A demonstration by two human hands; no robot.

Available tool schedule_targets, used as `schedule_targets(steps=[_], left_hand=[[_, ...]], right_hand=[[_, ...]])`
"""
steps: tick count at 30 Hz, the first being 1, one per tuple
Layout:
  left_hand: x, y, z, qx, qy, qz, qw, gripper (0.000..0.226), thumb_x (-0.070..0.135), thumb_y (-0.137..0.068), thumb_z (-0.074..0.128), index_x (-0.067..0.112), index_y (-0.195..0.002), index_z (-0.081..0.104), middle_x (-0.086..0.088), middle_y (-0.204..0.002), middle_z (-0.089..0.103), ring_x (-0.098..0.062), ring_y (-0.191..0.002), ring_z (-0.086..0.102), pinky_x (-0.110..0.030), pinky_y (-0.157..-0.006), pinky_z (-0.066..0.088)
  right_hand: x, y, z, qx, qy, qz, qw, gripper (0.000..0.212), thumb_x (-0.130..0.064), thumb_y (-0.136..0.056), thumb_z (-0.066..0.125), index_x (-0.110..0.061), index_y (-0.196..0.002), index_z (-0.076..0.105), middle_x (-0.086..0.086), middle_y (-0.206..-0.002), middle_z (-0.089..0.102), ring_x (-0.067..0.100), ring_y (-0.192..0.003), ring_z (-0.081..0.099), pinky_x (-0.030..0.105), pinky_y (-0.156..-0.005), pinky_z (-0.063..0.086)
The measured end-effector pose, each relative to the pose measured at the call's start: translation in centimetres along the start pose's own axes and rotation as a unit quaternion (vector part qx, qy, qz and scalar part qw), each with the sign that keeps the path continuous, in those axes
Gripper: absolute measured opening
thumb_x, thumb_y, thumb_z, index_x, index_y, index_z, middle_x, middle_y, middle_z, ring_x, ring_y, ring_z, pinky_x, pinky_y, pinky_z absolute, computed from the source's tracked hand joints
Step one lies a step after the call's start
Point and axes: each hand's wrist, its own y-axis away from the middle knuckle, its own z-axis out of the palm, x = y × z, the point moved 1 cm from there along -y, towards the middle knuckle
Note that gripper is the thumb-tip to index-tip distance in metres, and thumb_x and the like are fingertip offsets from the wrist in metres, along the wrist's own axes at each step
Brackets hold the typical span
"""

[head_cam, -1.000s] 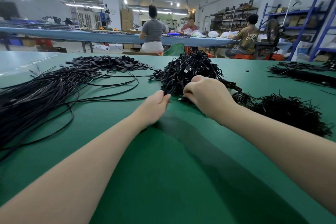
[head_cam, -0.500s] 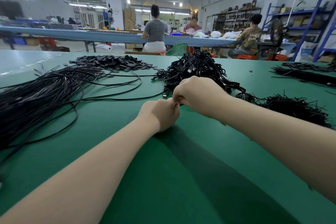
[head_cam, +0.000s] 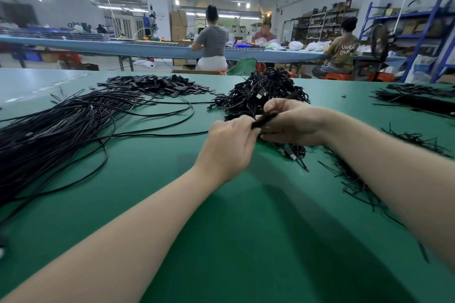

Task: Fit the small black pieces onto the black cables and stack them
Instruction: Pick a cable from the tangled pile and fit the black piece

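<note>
My left hand point(head_cam: 231, 142) and my right hand point(head_cam: 293, 123) meet above the green table point(head_cam: 246, 241), in front of a heap of coiled black cables point(head_cam: 263, 91). Between them they grip a black cable end with a small black piece point(head_cam: 264, 119) on it, blurred by motion. A cable with a USB plug point(head_cam: 290, 155) hangs below my right hand onto the table. A big bundle of loose black cables point(head_cam: 49, 130) lies at the left. A pile of small flat black pieces point(head_cam: 157, 85) sits at the back left.
Short black strips point(head_cam: 357, 179) lie scattered at the right, under my right forearm. More black bundles point(head_cam: 418, 98) lie at the far right. Three people sit at a long blue table point(head_cam: 147, 48) behind. Blue shelves point(head_cam: 430, 32) stand at the right.
Both hands have lifted off the table and turned. The black cable end now shows between them, where before my fists hid it.
</note>
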Motion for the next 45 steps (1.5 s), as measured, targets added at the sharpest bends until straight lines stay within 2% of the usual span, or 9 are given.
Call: schedule_targets(steps=[3,5,11,17,21,27,35,41,45], left_hand=[[-0.7,0.0,0.6,0.016,0.124,-0.162,0.979,0.022,0.024,-0.102,0.037,0.016,-0.082,0.042,0.006,-0.069,0.048,-0.026,-0.067,0.047,-0.035,-0.062,0.027],[-1.1,0.0,0.9,0.028,0.159,-0.238,0.958,0.029,0.022,-0.102,0.039,0.019,-0.074,0.036,0.008,-0.066,0.045,-0.013,-0.062,0.044,-0.032,-0.060,0.024],[-1.4,-0.5,1.6,0.021,0.285,-0.318,0.904,0.008,0.020,-0.102,0.041,0.018,-0.097,0.047,0.012,-0.081,0.052,-0.002,-0.073,0.049,-0.018,-0.063,0.037],[-1.9,-0.6,2.2,-0.008,0.345,-0.330,0.879,0.020,0.018,-0.102,0.038,0.025,-0.086,0.047,0.008,-0.072,0.047,-0.006,-0.064,0.042,-0.026,-0.065,0.036],[-2.6,-0.6,1.6,-0.012,0.347,-0.320,0.881,0.024,0.015,-0.103,0.036,0.019,-0.079,0.040,0.004,-0.071,0.039,-0.011,-0.064,0.036,-0.028,-0.063,0.033],[-2.7,-0.6,1.3,-0.036,0.340,-0.309,0.887,0.025,0.014,-0.103,0.037,0.018,-0.078,0.035,0.003,-0.066,0.034,-0.008,-0.059,0.032,-0.022,-0.057,0.031],[-2.8,-0.7,1.1,-0.084,0.402,-0.296,0.862,0.009,0.011,-0.103,0.035,0.009,-0.098,0.041,0.007,-0.061,0.032,0.000,-0.049,0.031,-0.015,-0.050,0.030],[-3.5,-0.6,1.8,-0.070,0.392,-0.328,0.857,0.019,0.018,-0.103,0.036,0.014,-0.086,0.042,0.012,-0.058,0.037,-0.001,-0.050,0.036,-0.016,-0.052,0.034],[-3.7,-0.8,2.0,-0.089,0.283,-0.374,0.879,0.024,0.032,-0.100,0.040,0.017,-0.082,0.045,0.005,-0.058,0.050,-0.015,-0.055,0.043,-0.031,-0.063,0.037]], right_hand=[[2.8,-1.2,2.9,0.103,-0.192,-0.060,0.974,0.030,0.002,-0.084,0.063,-0.018,-0.070,0.046,0.002,-0.066,0.066,0.013,-0.058,0.064,0.037,-0.084,0.055],[4.1,-2.1,4.7,0.159,-0.269,-0.082,0.947,0.032,0.002,-0.087,0.063,-0.017,-0.070,0.043,-0.001,-0.053,0.060,0.008,-0.043,0.056,0.030,-0.073,0.056],[5.5,-2.6,5.4,0.239,-0.270,-0.129,0.924,0.028,0.000,-0.085,0.068,-0.016,-0.075,0.047,-0.001,-0.064,0.058,0.005,-0.045,0.058,0.025,-0.067,0.054],[6.2,-2.2,5.1,0.216,-0.284,-0.122,0.926,0.013,-0.002,-0.085,0.068,-0.011,-0.092,0.062,0.003,-0.074,0.068,0.007,-0.053,0.064,0.018,-0.053,0.049],[6.3,-2.2,5.0,0.195,-0.176,-0.091,0.961,0.007,-0.018,-0.083,0.073,-0.016,-0.089,0.071,-0.006,-0.071,0.071,0.006,-0.060,0.064,0.016,-0.049,0.039],[6.0,-1.9,4.7,0.173,-0.150,-0.036,0.973,0.017,-0.027,-0.082,0.074,-0.012,-0.089,0.068,-0.005,-0.064,0.067,0.009,-0.057,0.064,0.015,-0.043,0.037],[6.2,-2.2,3.4,0.099,-0.172,-0.026,0.980,0.010,-0.022,-0.088,0.067,-0.014,-0.084,0.064,0.000,-0.070,0.055,0.007,-0.054,0.059,0.015,-0.048,0.034],[5.9,-2.7,3.3,0.197,-0.018,-0.145,0.969,0.010,-0.018,-0.085,0.070,-0.015,-0.076,0.070,-0.005,-0.065,0.064,0.003,-0.053,0.052,0.018,-0.052,0.039],[5.6,-2.7,3.2,0.300,0.282,-0.234,0.881,0.008,-0.018,-0.084,0.067,-0.016,-0.076,0.067,-0.008,-0.069,0.063,0.000,-0.059,0.053,0.016,-0.060,0.044]])
